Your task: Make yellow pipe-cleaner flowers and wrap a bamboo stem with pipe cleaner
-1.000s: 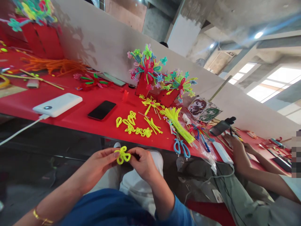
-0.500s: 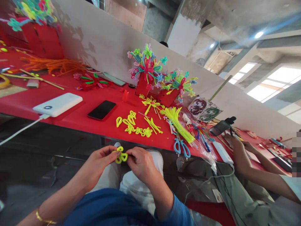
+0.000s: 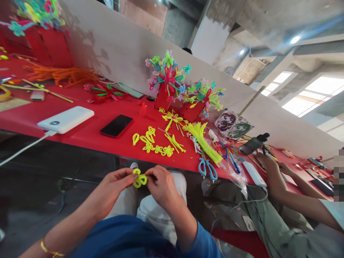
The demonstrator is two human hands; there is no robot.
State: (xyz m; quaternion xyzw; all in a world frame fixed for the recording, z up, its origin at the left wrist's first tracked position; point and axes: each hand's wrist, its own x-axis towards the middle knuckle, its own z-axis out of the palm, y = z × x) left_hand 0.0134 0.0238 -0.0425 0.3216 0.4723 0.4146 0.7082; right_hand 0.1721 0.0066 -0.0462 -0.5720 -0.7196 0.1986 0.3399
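Observation:
Between my two hands, over my lap and just off the table's front edge, is a yellow looped pipe-cleaner flower (image 3: 139, 179). My left hand (image 3: 116, 184) pinches its left side between thumb and fingertips. The fingers of my right hand (image 3: 161, 184) are closed on its right side. On the red table (image 3: 88, 134) beyond lie several finished yellow loops and small flowers (image 3: 158, 149), a few short yellow pieces (image 3: 175, 142), a larger yellow flower (image 3: 172, 117) and a bundle of yellow pipe cleaners (image 3: 204, 141). Blue-handled scissors (image 3: 208, 169) rest at the table edge.
A white power bank (image 3: 67, 119) with a cable and a black phone (image 3: 116, 125) lie to the left. Red boxes with colourful flowers (image 3: 190, 110) stand against the partition. To the right are a black bottle (image 3: 252, 144), plastic wrapping and another person's arms (image 3: 276, 179).
The yellow flower has turned slightly between my fingers, and my hands have shifted a little. Both hands keep their hold. The things on the table have not moved.

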